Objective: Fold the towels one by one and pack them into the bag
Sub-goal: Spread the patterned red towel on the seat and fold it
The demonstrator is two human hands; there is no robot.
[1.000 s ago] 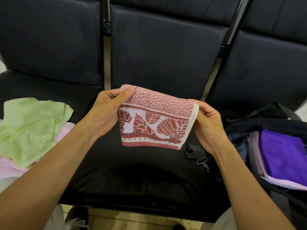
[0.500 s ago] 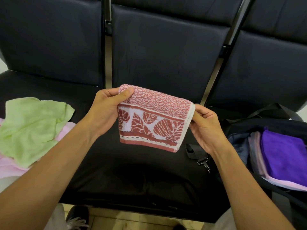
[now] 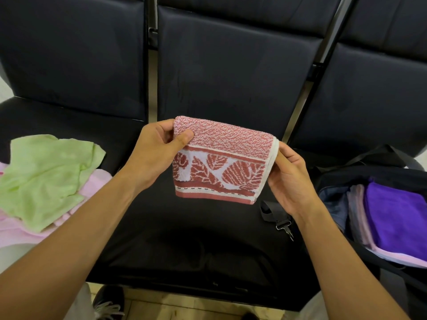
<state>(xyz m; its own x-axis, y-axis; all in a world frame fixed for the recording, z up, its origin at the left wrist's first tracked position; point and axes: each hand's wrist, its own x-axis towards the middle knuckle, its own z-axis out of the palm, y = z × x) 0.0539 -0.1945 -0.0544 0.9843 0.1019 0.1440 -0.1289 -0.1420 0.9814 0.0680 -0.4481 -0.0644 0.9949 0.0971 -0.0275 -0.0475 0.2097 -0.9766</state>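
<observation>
Two hands (image 3: 159, 153), one red towel (image 3: 221, 160), one green towel (image 3: 46, 176), one bag (image 3: 360, 174).

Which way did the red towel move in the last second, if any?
No, not noticeably: the red towel stays before the middle seat back.

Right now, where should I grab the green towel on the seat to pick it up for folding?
Take the green towel by its far right corner, coming from above with the left hand. That corner lies loose on the seat, off the pink towel beneath, so a pinch there should lift green alone.
</observation>
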